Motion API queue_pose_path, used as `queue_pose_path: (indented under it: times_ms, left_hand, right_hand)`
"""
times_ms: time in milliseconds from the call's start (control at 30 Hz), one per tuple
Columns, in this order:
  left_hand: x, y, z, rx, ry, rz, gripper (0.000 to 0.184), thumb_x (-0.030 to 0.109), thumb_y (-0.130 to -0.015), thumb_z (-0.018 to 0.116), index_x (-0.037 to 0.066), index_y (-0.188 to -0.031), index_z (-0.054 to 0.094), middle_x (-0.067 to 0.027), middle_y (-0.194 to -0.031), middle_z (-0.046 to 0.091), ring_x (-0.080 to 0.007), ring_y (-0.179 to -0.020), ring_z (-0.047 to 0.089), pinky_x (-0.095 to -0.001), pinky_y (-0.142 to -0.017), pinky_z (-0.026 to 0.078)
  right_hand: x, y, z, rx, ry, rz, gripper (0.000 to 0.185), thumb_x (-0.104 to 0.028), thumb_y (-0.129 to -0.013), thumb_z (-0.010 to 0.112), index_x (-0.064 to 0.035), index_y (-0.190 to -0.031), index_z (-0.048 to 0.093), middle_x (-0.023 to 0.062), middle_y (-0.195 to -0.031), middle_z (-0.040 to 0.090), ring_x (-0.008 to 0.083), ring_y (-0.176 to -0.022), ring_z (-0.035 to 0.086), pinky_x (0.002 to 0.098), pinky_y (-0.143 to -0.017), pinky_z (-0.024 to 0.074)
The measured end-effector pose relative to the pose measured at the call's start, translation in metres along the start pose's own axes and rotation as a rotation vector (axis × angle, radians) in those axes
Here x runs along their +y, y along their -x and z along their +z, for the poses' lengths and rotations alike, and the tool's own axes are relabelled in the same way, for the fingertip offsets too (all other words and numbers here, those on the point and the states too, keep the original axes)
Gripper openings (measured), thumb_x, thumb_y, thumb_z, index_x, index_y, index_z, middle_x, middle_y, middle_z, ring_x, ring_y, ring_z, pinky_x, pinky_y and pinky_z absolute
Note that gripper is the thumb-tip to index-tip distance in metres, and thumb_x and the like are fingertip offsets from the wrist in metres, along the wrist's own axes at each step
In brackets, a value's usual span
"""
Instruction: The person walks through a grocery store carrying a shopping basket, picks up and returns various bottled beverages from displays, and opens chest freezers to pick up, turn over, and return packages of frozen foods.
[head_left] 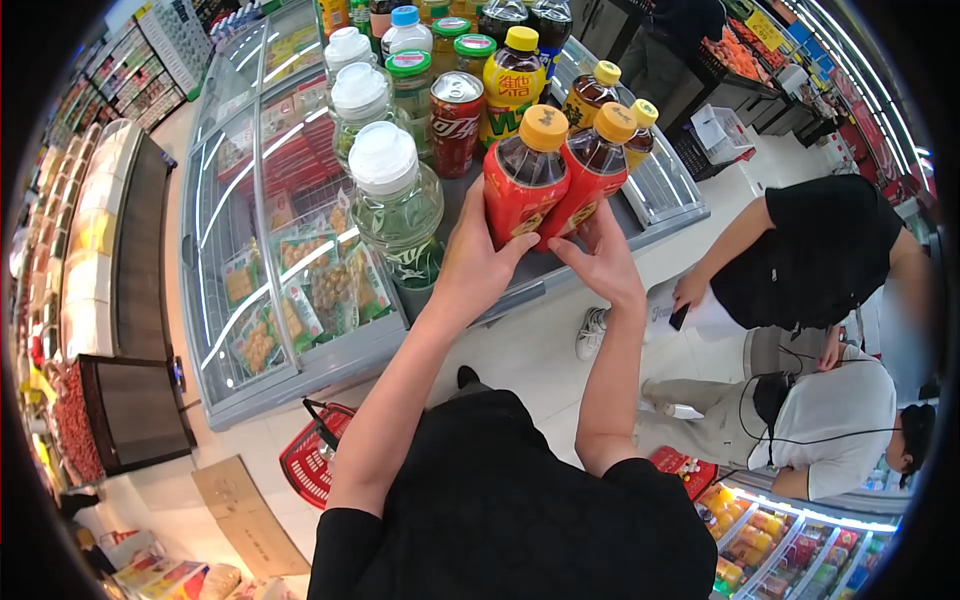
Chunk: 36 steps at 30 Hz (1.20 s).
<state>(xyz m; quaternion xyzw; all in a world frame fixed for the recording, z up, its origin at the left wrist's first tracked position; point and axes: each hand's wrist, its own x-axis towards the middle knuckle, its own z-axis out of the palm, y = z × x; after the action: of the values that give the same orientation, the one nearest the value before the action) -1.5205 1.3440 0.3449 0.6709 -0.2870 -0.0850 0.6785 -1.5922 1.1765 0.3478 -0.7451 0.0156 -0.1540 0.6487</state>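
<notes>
My left hand (pixel 482 250) is wrapped round a red-labelled drink bottle (pixel 522 185) with an orange cap and dark liquid. Closed on a second, matching red-labelled bottle (pixel 590 170) is my right hand (pixel 603 258). Both bottles stand upright side by side, touching, at the near edge of a freezer's top; their bases are partly hidden by my thumbs. Left of them is a clear bottle with a white cap (pixel 395 200). Behind stand a red drink can (pixel 457 125), a yellow-labelled bottle (pixel 512 85) and smaller yellow-capped bottles (pixel 592 95).
The glass-lidded freezer (pixel 300 372) holds packaged food. A red shopping basket (pixel 310 462) is on the floor at my left, near flattened cardboard (pixel 250 515). Two people are on the right, one in a black shirt (pixel 815 250), one in a light shirt (pixel 840 420).
</notes>
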Motion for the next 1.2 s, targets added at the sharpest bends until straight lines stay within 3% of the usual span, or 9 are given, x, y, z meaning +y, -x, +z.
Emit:
queue_pose_path:
  times_ms: [133, 233, 300, 467, 633, 767, 833, 1067, 1200]
  left_hand:
    - [0.008, 0.013, -0.001, -0.015, -0.138, 0.036, 0.09, 0.007, -0.077, 0.066, -0.004, -0.141, 0.003, -0.0294, -0.136, 0.03, -0.0383, -0.125, 0.037, -0.0391, -0.102, 0.034]
    - [0.015, 0.055, 0.001, 0.069, -0.593, 0.186, 0.09, 0.009, -0.077, 0.067, -0.006, -0.14, 0.004, -0.0314, -0.138, 0.025, -0.0411, -0.128, 0.032, -0.0399, -0.104, 0.032]
    - [0.029, 0.081, -0.006, 0.042, -0.532, 0.19, 0.086, 0.011, -0.078, 0.066, -0.004, -0.141, 0.009, -0.0293, -0.141, 0.022, -0.0398, -0.13, 0.029, -0.0409, -0.106, 0.029]
    - [0.044, 0.135, -0.064, -0.447, -0.062, -0.16, 0.06, 0.009, -0.083, 0.061, 0.0, -0.136, 0.033, -0.0199, -0.127, 0.049, -0.0319, -0.122, 0.045, -0.0379, -0.103, 0.033]
    - [0.036, 0.17, -0.097, -0.31, 0.252, -0.282, 0.059, 0.014, -0.084, 0.063, 0.005, -0.135, 0.037, -0.0146, -0.119, 0.057, -0.0239, -0.111, 0.055, -0.0345, -0.094, 0.041]
    - [0.039, 0.186, -0.095, -0.19, 0.373, -0.093, 0.068, 0.015, -0.083, 0.066, 0.003, -0.138, 0.028, -0.0135, -0.122, 0.053, -0.0233, -0.108, 0.055, -0.0351, -0.093, 0.043]
    - [0.032, 0.197, -0.101, 0.072, 0.419, -0.4, 0.061, 0.019, -0.081, 0.066, -0.002, -0.13, 0.035, -0.0153, -0.117, 0.056, -0.0247, -0.11, 0.054, -0.0378, -0.095, 0.043]
    - [0.004, 0.205, -0.157, 0.164, 1.29, -0.333, 0.077, 0.069, -0.082, 0.039, -0.001, -0.113, 0.048, -0.0178, -0.096, 0.061, -0.0288, -0.088, 0.062, -0.0395, -0.082, 0.05]
    - [-0.01, 0.211, -0.165, 0.048, 1.511, -0.105, 0.087, 0.077, -0.079, 0.027, -0.003, -0.105, 0.049, -0.0193, -0.078, 0.063, -0.0352, -0.08, 0.062, -0.0445, -0.085, 0.045]
  right_hand:
    - [0.003, -0.009, 0.0, 0.002, 0.169, 0.086, 0.062, -0.005, -0.07, 0.074, -0.0042, -0.124, 0.042, 0.0039, -0.108, 0.057, 0.0125, -0.094, 0.055, 0.0285, -0.085, 0.0441]
    - [0.008, -0.005, 0.004, 0.103, 0.178, 0.059, 0.058, -0.009, -0.068, 0.077, -0.0024, -0.117, 0.046, 0.0046, -0.101, 0.06, 0.013, -0.09, 0.057, 0.0287, -0.08, 0.0461]
    - [0.01, 0.008, 0.002, 0.19, 0.281, 0.085, 0.057, -0.01, -0.068, 0.077, -0.0011, -0.115, 0.047, 0.0059, -0.102, 0.06, 0.0132, -0.09, 0.057, 0.0284, -0.079, 0.0462]
    - [-0.011, 0.086, 0.008, 0.278, 0.197, 0.248, 0.052, -0.007, -0.068, 0.075, 0.0014, -0.112, 0.048, 0.0096, -0.102, 0.06, 0.0163, -0.092, 0.058, 0.0303, -0.081, 0.0465]
    - [-0.043, 0.139, 0.076, -0.079, -0.226, 0.062, 0.061, -0.004, -0.064, 0.076, 0.0015, -0.117, 0.047, 0.0094, -0.104, 0.059, 0.0152, -0.098, 0.056, 0.0323, -0.086, 0.0452]
    - [-0.045, 0.142, 0.134, -0.479, -0.126, 0.331, 0.07, -0.012, -0.063, 0.08, 0.0007, -0.121, 0.045, 0.0088, -0.105, 0.058, 0.0153, -0.101, 0.055, 0.0308, -0.088, 0.0433]
    - [-0.033, 0.142, 0.163, -0.488, -0.111, 0.37, 0.074, -0.018, -0.065, 0.08, 0.0029, -0.124, 0.043, 0.01, -0.11, 0.056, 0.0174, -0.101, 0.055, 0.0303, -0.088, 0.0438]
    - [-0.03, 0.143, 0.212, -0.645, -0.404, 0.428, 0.073, -0.009, -0.072, 0.075, 0.0022, -0.131, 0.034, 0.0085, -0.117, 0.051, 0.0173, -0.105, 0.053, 0.0328, -0.089, 0.0443]
    - [-0.042, 0.145, 0.232, -0.781, -0.339, 0.422, 0.074, -0.007, -0.074, 0.074, 0.0013, -0.133, 0.031, 0.0068, -0.115, 0.05, 0.0173, -0.103, 0.053, 0.0335, -0.089, 0.0448]
